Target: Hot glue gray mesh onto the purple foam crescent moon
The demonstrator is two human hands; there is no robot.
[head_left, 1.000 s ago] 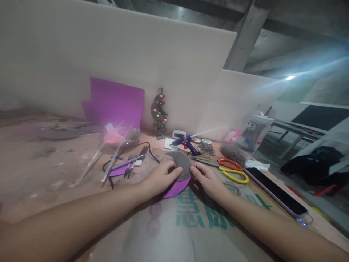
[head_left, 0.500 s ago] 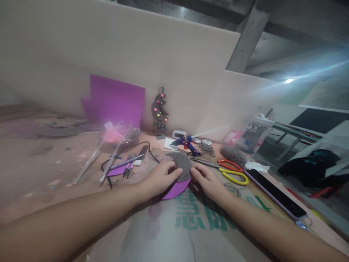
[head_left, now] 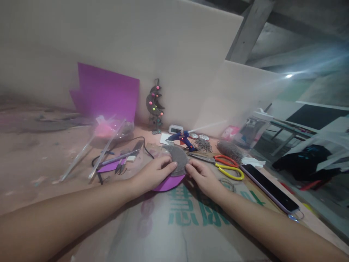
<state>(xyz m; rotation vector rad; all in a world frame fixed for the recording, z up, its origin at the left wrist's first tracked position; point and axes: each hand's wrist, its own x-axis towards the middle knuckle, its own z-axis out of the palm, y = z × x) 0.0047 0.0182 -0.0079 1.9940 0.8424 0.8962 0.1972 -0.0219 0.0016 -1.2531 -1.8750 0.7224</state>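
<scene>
Between my two hands is a crescent-shaped piece wrapped in grey yarn, with a purple paper piece showing beneath its near edge. My left hand grips the left side, thumb lying on the grey face. At the right edge, my right hand pinches the rim between thumb and fingers; its fingertips are partly hidden. Both pieces are held over a cardboard sheet with green printed characters. Just behind the grey piece, a blue hot glue gun rests on the table.
Scissors with red and yellow handles and a phone lie to the right, near a grey yarn ball. Glue sticks and a black cable are left. A decorated moon ornament and purple sheet stand behind.
The view has shifted slightly, so most things appear a little further left and higher. Both hands keep their hold on the grey piece, which looks turned slightly.
</scene>
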